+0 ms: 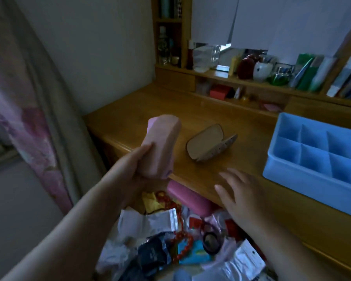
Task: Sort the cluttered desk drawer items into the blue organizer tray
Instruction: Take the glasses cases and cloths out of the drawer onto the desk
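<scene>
left hand (pixel 139 169) – grips 1 pink case (pixel 160 145) | right hand (pixel 239 195) – fingers spread, holding nothing | 1 blue tray (pixel 288 179)

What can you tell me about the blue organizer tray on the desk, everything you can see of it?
The blue organizer tray is a light blue, plastic-looking rectangular box with upright walls and thin inner dividers forming a grid of open compartments. Every compartment in view looks empty. It sits flat on the wooden desk, at the right, and the picture's right edge cuts it off, so its full extent is hidden. Neither hand touches it; the right hand hovers nearest, fingers spread.
</scene>
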`<state>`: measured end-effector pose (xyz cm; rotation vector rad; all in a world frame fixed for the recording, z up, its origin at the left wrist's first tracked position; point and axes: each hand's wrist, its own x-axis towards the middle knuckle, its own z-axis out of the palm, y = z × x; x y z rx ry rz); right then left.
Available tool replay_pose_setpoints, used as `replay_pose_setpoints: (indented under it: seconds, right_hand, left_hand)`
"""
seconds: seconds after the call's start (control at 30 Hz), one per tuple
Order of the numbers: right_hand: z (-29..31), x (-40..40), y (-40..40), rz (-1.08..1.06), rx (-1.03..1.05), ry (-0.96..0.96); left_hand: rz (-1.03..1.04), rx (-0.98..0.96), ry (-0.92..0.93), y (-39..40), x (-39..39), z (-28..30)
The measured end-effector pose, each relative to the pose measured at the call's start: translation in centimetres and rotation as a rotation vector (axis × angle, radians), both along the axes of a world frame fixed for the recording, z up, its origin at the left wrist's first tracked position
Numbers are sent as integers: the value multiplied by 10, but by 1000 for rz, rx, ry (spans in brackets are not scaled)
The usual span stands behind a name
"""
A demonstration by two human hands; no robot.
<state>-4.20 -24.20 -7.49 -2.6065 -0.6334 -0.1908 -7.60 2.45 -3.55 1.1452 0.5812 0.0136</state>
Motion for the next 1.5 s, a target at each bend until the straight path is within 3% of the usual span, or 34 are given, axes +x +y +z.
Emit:
replay_pose_setpoints:
  seconds: [0.07,0.13,0.33,0.43,0.53,0.63,0.7,0.8,0.87,1.03,1.1,1.17,1.27,1.3,1.4,1.5]
  right_hand:
    - [-12,12,-8,-24,-160,48]
    - [-23,17,-11,-20,-193,76]
    - [-26,17,-8,-56,-156,-37]
    - [-24,16,-9,-21,-220,49]
    - [-22,16,-9,-26,-214,50]
    - [-22,15,-8,-15,-238,49]
    - [-20,15,-8,-33,-223,17]
    - [-24,16,-9,-50,-216,-13]
    - [-25,16,-8,-49,-205,-26]
    - [-26,16,-8,-42,-180,-68]
    - [-27,18,-8,-16,-181,-1]
    - [-23,17,-9,-26,-187,10]
    - [-22,-3,-10,76,-20,-179]
    - [-28,-17,-10,166,36,-232]
    - [-68,-58,-7,428,-45,-124]
    - [-102,-59,-1,289,-35,37]
  left_hand:
    - [-69,136,58,18,32,7]
    - [-123,183,94,27,58,8]
    - [-221,182,111,43,106,13]
    - [-250,161,65,52,108,12]
    - [-205,86,12,70,107,9]
    - [-17,93,18,88,112,7]
    - [103,223,59,93,119,3]
    - [209,593,127,97,127,-13]
    - [173,881,161,98,129,-26]
    - [-99,1308,359,93,137,-38]
    - [-37,1352,279,84,126,-30]
    - [193,1266,27,68,99,-27]
    - [366,1371,-330,26,32,-41]
    - [330,1404,-392,10,7,-52]
    - [-59,1487,-395,-25,-63,-88]
    - [-310,1442,-226,-32,-107,-124]
